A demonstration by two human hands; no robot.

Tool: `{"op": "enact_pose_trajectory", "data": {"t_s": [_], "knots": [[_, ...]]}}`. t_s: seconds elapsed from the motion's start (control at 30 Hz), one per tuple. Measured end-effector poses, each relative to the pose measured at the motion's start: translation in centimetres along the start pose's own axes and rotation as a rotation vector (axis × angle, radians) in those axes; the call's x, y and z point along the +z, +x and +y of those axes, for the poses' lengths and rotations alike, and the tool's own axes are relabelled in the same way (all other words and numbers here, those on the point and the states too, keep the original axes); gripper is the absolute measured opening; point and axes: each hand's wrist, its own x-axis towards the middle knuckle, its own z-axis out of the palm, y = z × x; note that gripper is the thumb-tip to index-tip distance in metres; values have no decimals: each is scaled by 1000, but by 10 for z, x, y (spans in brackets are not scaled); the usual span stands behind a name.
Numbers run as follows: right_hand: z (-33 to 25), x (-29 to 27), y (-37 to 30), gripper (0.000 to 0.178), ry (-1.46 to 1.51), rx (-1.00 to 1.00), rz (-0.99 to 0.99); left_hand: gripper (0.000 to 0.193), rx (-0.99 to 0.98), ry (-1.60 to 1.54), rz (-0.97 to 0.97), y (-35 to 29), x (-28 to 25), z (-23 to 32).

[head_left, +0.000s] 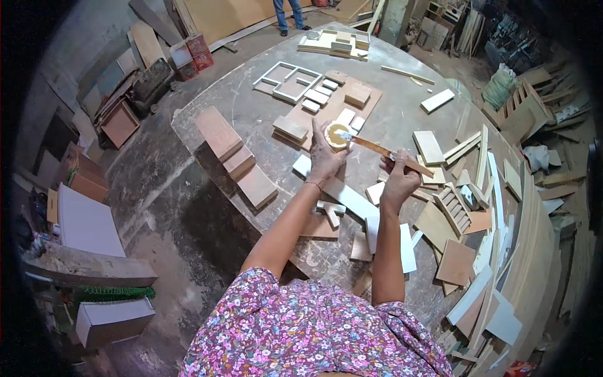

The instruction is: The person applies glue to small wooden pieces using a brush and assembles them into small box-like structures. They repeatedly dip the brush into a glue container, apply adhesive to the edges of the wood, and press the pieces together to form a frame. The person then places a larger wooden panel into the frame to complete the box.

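My left hand point(326, 157) is wrapped round a small round tub point(336, 136) with yellowish stuff inside, held above the table. In my right hand point(401, 179) is a long flat wooden stick point(377, 148), gripped near its lower end. Its whitish far tip reaches into the mouth of the tub. Just beyond my hands lies a brown board point(372, 100) with several small white blocks point(316, 96) and a wooden block point(358, 95) on it. A long white strip point(345, 196) runs across the table below my hands.
Three brown wooden boxes point(240, 161) line the table's left edge. A white-edged frame point(289, 81) lies farther back. Wood offcuts and strips point(455, 264) crowd the right side. A small model point(334, 43) stands at the far end, with a person's legs point(289, 14) beyond it.
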Motion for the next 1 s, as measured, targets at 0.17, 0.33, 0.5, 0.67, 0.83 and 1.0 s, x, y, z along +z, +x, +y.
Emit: {"op": "enact_pose_trajectory", "data": {"t_s": [0.17,0.33,0.5,0.67,0.83,1.0], "knots": [[16,-5,7,25,128,111,37,116,-39,39,5,6,-2,-5],[16,-4,4,26,152,119,14,118,-116,76,-34,8,-4,2],[-2,3,-5,20,-17,-56,-90,118,0,67,4,0,0,4],[-4,4,-10,18,1,-72,-111,115,34,121,34,-5,-2,7],[3,3,-11,17,-32,-98,-157,118,-30,159,36,-2,-3,7],[1,10,-11,15,-4,-95,-170,118,85,218,41,-3,0,-1]]}}
